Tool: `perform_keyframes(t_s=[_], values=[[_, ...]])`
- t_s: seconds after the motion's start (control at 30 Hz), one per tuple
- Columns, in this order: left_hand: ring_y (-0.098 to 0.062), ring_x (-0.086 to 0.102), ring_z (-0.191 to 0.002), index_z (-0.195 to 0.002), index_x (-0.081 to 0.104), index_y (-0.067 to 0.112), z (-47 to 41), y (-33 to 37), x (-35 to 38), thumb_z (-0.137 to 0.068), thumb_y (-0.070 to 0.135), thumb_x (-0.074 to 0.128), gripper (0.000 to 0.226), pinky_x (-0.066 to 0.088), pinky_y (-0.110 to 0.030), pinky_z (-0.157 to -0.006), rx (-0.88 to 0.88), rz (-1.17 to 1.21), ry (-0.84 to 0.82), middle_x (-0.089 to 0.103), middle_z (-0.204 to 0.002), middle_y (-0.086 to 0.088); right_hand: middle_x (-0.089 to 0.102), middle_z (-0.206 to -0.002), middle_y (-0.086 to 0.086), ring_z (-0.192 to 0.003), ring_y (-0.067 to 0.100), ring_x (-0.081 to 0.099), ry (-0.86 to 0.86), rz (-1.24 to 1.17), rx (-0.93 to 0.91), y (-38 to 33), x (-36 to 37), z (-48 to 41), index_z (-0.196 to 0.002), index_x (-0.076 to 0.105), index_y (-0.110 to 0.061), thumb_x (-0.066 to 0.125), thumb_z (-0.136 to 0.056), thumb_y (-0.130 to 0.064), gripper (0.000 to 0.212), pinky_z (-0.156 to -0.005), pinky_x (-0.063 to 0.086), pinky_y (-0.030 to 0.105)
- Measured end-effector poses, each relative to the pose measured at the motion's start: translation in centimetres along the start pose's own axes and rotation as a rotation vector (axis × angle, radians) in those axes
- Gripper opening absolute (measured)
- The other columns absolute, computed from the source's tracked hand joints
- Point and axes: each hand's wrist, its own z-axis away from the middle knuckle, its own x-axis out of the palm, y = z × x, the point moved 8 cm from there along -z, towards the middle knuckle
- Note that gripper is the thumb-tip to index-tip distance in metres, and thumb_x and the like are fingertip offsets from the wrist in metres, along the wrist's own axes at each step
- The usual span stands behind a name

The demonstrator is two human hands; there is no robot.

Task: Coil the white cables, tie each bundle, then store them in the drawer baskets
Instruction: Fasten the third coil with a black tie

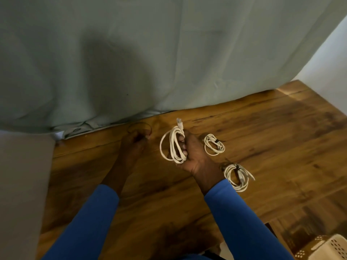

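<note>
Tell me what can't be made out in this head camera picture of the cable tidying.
The thin dark loop beside the left hand, head view: blurred against the brown wooden surface; whether fingers hold it is unclear.
The coiled white cable in the right hand, head view: fingers cover part, so any tie is hidden.
The perforated cream plastic basket, head view: cut off by the bottom right corner; contents unseen.

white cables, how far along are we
Done: the far coil and near coil lie tied on the table. In hand: right hand grips a third coil, untied; left hand reaches a thin dark tie. Left: tie it, then store all three in the basket.
</note>
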Motion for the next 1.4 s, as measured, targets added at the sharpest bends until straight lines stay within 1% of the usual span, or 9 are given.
perform_keyframes(t_s=[0.17, 0.33, 0.53, 0.67, 0.83, 0.93, 1.1, 1.27, 1.4], values=[[-0.001, 0.071, -0.076, -0.106, 0.077, -0.002, 2.7, 1.8, 3.9, -0.088, -0.004, 0.072, 0.019, 0.049, -0.012, -0.065, 0.198, -0.207, -0.35, 0.078, -0.084, 0.006, 0.034, -0.034, -0.005, -0.023, 0.006, 0.03, 0.029, 0.103, 0.004, -0.6, 0.0, -0.7, -0.047, 0.047, -0.02, 0.051, -0.094, -0.044, 0.053, -0.038, 0.022, 0.013], [-0.005, 0.067, -0.069, -0.1, 0.074, 0.008, 2.4, 3.5, 4.1, -0.086, -0.015, 0.067, 0.028, 0.051, -0.021, -0.064, 0.216, -0.027, -0.307, 0.077, -0.078, 0.007, 0.038, -0.04, -0.003, -0.027, 0.008, 0.027, 0.412, 0.42, -0.184, -3.4, -3.1, -1.2, -0.059, 0.051, -0.016, 0.045, -0.104, -0.031, 0.048, -0.036, 0.024, 0.016], [-0.01, 0.075, -0.085, -0.108, 0.063, 0.009, 2.5, 4.4, 4.9, -0.077, -0.007, 0.073, 0.036, 0.059, -0.024, -0.074, 0.214, 0.151, -0.18, 0.08, -0.091, 0.005, 0.043, -0.042, 0.0, -0.026, 0.009, 0.029, 0.393, 0.544, -0.105, -3.2, -2.0, -2.0, -0.063, 0.054, -0.008, 0.04, -0.103, -0.026, 0.046, -0.03, 0.023, 0.017], [-0.012, 0.076, -0.085, -0.122, 0.058, 0.014, 2.8, 4.9, 5.7, -0.075, -0.003, 0.074, 0.052, 0.06, -0.025, -0.072, 0.211, 0.203, -0.204, 0.08, -0.094, 0.001, 0.045, -0.042, -0.005, -0.032, 0.004, 0.043, 0.31, 0.301, 0.012, -1.5, -1.1, -2.4, -0.063, 0.064, -0.02, 0.036, -0.108, -0.03, 0.054, -0.033, 0.037, 0.016], [-0.013, 0.077, -0.084, -0.14, 0.05, 0.025, 3.2, 4.4, 5.6, -0.078, -0.004, 0.069, 0.071, 0.06, -0.026, -0.074, 0.183, 0.266, -0.284, 0.081, -0.095, -0.002, 0.045, -0.04, -0.006, -0.035, 0.006, 0.046, 0.338, 0.29, 0.042, -1.0, -1.4, -2.8, -0.039, 0.059, -0.018, 0.041, -0.108, -0.036, 0.073, -0.039, 0.039, 0.017], [-0.016, 0.077, -0.086, -0.146, 0.049, 0.019, 3.2, 3.9, 5.1, -0.083, -0.006, 0.071, 0.072, 0.061, -0.031, -0.078, 0.168, 0.192, -0.254, 0.08, -0.095, -0.005, 0.053, -0.051, -0.003, -0.043, 0.007, 0.051, 0.384, 0.348, 0.061, -0.4, -1.5, -2.1, -0.058, 0.065, -0.015, 0.041, -0.108, -0.032, 0.057, -0.043, 0.042, 0.017], [-0.032, 0.076, -0.095, -0.118, 0.067, -0.001, 3.5, 3.6, 3.3, -0.07, 0.007, 0.084, 0.051, 0.06, -0.05, -0.089, 0.223, 0.182, 0.038, 0.079, -0.099, -0.014, 0.065, -0.075, 0.007, -0.077, 0.02, 0.06, 0.492, 0.473, 0.09, 0.2, -1.0, -2.4, -0.088, 0.064, -0.01, 0.046, -0.106, -0.034, 0.035, -0.072, 0.049, 0.032], [-0.004, 0.072, -0.08, -0.1, 0.072, -0.003, 4.9, 4.4, 3.0, -0.081, -0.004, 0.077, 0.019, 0.054, -0.019, -0.076, 0.408, 0.039, 0.145, 0.077, -0.083, 0.009, 0.071, -0.1, 0.011, -0.095, 0.027, 0.066, 0.484, 0.666, 0.064, 0.1, -0.5, -2.3, -0.1, 0.069, -0.013, 0.043, -0.105, -0.046, 0.043, -0.098, 0.051, 0.043], [-0.007, 0.069, -0.075, -0.089, 0.075, 0.012, 5.3, 5.3, 2.6, -0.087, 0.009, 0.079, 0.005, 0.053, -0.021, -0.074, 0.472, -0.009, 0.213, 0.075, -0.08, 0.01, 0.072, -0.112, 0.012, -0.104, 0.028, 0.068, 0.432, 0.641, -0.021, 0.2, 0.2, -2.0, -0.106, 0.069, -0.018, 0.026, -0.106, -0.061, 0.061, -0.096, 0.054, 0.042]])
